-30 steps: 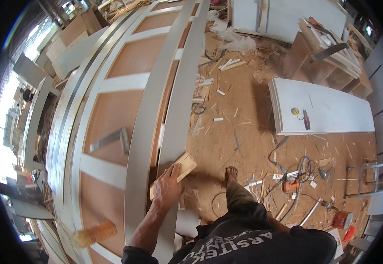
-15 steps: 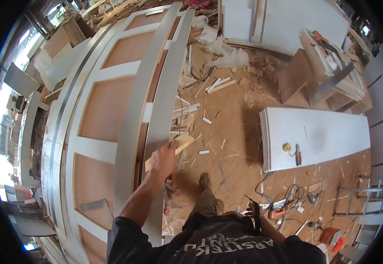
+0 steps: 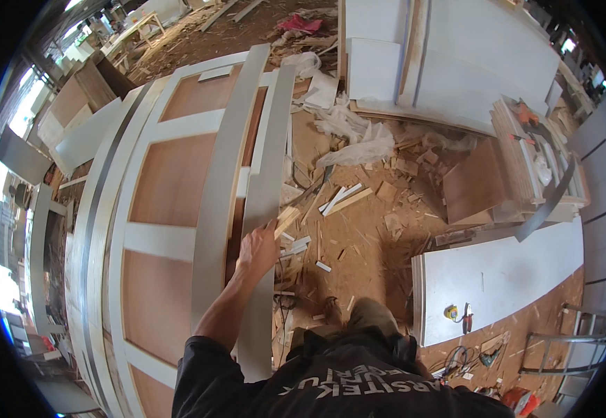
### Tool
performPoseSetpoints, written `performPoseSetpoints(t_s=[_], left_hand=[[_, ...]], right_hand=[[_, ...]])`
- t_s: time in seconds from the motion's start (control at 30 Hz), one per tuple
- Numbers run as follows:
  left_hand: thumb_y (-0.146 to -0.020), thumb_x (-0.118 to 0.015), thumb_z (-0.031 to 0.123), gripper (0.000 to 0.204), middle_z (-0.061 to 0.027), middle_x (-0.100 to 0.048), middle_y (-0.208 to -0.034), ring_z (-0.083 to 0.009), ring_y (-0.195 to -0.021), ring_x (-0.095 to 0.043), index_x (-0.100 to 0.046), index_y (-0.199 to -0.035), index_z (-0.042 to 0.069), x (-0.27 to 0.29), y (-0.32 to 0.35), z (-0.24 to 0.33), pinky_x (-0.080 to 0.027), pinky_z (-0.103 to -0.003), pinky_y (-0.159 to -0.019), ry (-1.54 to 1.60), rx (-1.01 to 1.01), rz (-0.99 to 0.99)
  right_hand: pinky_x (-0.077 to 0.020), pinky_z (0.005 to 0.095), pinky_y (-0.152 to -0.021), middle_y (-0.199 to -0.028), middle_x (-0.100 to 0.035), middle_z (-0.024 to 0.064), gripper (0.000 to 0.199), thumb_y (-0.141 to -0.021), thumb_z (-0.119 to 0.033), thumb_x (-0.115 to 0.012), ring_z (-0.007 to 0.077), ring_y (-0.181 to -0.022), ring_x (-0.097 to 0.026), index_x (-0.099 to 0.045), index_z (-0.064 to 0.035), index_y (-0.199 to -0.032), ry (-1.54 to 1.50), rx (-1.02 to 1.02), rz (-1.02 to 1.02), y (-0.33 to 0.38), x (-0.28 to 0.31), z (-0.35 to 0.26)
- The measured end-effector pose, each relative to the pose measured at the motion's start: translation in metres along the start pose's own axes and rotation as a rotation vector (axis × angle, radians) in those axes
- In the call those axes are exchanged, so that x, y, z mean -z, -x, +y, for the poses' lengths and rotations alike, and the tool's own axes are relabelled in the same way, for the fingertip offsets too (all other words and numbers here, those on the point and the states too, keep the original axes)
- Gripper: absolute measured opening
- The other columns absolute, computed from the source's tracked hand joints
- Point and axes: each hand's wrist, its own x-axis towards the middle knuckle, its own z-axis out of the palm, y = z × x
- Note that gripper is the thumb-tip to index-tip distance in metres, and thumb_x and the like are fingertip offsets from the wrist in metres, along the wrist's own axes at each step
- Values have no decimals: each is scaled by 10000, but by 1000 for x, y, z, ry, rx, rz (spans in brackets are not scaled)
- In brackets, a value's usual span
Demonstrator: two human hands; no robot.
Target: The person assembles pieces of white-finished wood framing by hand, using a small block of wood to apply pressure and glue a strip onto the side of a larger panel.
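**Long board could slide off**

The big brown and white panel (image 3: 170, 188) lies flat. Two long grey boards (image 3: 264, 209) rest on it, one near its right edge. The left hand (image 3: 257, 251) presses a small wood block (image 3: 285, 219) against that board, fingers closed around it. A hard push may tip the board onto the scraps (image 3: 337, 198) littering the floor (image 3: 358, 272). The right hand is out of sight.

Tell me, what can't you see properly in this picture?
- Right hand: not in the head view, hidden below the dark shirt.
- Left hand: fingers curl over the wooden block on the white strip, so the grip underneath is hidden.
- Small tools on the white board: too small to identify.
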Motion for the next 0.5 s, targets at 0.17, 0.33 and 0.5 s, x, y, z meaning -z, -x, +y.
performPoseSetpoints(t_s=[0.17, 0.33, 0.5], left_hand=[[-880, -708, 104, 473, -236, -718, -1108, -439, -991, -707, -601, -1328, -2, 15, -156, -1, -576, -516, -868, -34, 23, 24], [-873, -697, 96, 465, -237, -722, -1108, -434, -988, -710, -616, -1325, 23, 47, -306, 7, -574, -509, -873, -18, 94, 152], [-889, -663, 112, 417, -237, -722, -1111, -432, -992, -710, -634, -1299, 40, 68, -460, 16, -574, -515, -866, -49, 164, 186]], right_hand=[[-574, 435, -682, -1133, -669, 176, 749, -937, -642, -641, 322, -942, -707, -537, -72, -1413, -15, -33, 22, -59, -52, -108], [-570, 432, -686, -1143, -666, 172, 750, -943, -647, -627, 321, -941, -703, -535, -74, -1417, 36, -34, -32, -166, -115, -242], [-565, 429, -690, -1153, -664, 169, 751, -948, -653, -613, 321, -939, -699, -533, -75, -1421, 103, 12, -102, -249, -163, -405]])
